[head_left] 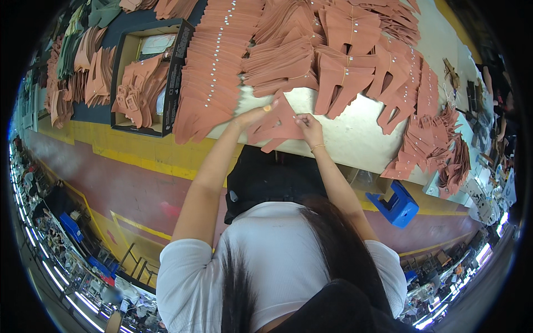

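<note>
A flat terracotta cut piece point(280, 129), like a shoe upper with an open slot in it, is held over the near edge of the table. On its left side rests my left hand point(255, 115), thumb on top and the other fingers partly hidden. My right hand point(311, 131) pinches the piece's right edge between thumb and fingertips. Just left of my left hand lies a long overlapping row of similar pieces point(214, 72), dotted with small white labels. Bundles of pieces tied with string point(345, 77) lie beyond my right hand.
A black-rimmed cardboard box point(173, 83) with more pieces stands left on the pale table point(355, 139). Looser stacks point(419, 141) hang near the table's right edge. Below that edge is a blue plastic stool point(397, 205). Grey-green pieces point(69, 50) lie far left.
</note>
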`<action>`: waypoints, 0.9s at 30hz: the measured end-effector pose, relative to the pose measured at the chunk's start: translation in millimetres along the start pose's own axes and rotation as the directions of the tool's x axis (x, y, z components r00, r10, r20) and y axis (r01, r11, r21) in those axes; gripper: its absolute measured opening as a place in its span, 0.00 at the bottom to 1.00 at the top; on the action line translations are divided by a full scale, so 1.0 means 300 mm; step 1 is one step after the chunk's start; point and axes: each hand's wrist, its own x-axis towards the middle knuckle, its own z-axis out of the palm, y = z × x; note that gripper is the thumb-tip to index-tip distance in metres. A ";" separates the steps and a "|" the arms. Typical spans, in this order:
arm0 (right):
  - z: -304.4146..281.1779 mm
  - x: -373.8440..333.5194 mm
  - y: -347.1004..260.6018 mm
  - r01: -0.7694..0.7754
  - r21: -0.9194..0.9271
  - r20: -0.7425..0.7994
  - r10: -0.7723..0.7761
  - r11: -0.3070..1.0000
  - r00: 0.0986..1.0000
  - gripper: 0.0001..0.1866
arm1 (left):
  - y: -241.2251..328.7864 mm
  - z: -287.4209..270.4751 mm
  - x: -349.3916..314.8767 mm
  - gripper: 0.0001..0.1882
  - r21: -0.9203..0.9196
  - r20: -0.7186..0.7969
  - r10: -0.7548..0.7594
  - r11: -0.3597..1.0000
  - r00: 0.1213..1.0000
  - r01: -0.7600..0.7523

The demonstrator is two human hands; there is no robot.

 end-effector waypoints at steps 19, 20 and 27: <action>0.032 0.029 -0.067 -0.047 -0.236 -0.097 0.025 0.971 0.995 0.12 | 0.069 -0.019 0.083 0.14 0.790 -0.292 0.155 0.595 0.944 0.147; 0.032 0.029 -0.067 -0.054 -0.240 -0.096 0.032 0.969 0.995 0.12 | 0.081 -0.013 0.074 0.13 0.785 -0.301 0.163 0.601 0.940 0.147; 0.045 0.027 -0.093 -0.021 -0.390 -0.085 -0.014 0.920 0.996 0.12 | 0.092 0.030 0.014 0.15 0.743 -0.386 0.250 0.654 0.888 0.140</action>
